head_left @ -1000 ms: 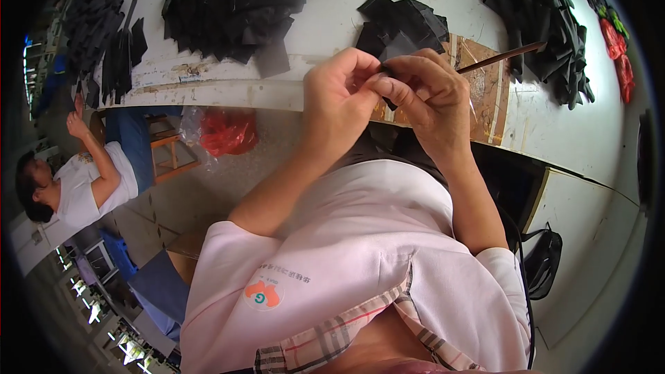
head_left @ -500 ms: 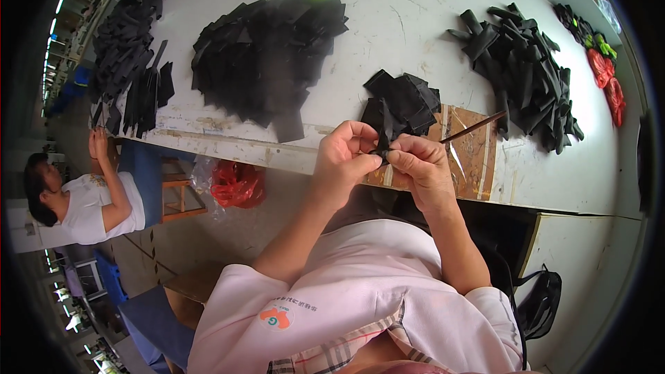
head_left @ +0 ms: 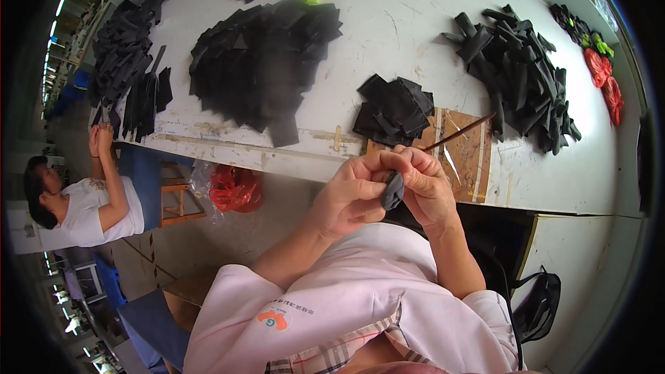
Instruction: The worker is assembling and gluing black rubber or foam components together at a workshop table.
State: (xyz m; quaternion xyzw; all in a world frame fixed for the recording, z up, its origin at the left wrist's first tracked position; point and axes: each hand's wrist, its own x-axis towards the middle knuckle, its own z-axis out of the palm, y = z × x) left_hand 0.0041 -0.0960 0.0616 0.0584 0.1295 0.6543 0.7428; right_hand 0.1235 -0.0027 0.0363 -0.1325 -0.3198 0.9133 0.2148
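A small folded piece of black fabric is pinched between my two hands in front of my body, just off the table's near edge. My left hand is closed on its left side. The fingers of my right hand close on its upper right, their tips meeting those of the left. Just beyond my fingers lies a small stack of flat black fabric pieces. A thin dark rod slants up and right from behind my right hand over a worn brown board; whether it is fixed there is hidden.
On the white table are a broad pile of flat black pieces and, at right, a heap of rolled black pieces. Red plastic bags lie far right, another red bag below the edge. A person works at left.
Both hands have come down and nearer my body, away from the small stack. The black fabric piece has come along and now appears bunched, more of it showing below the fingers.
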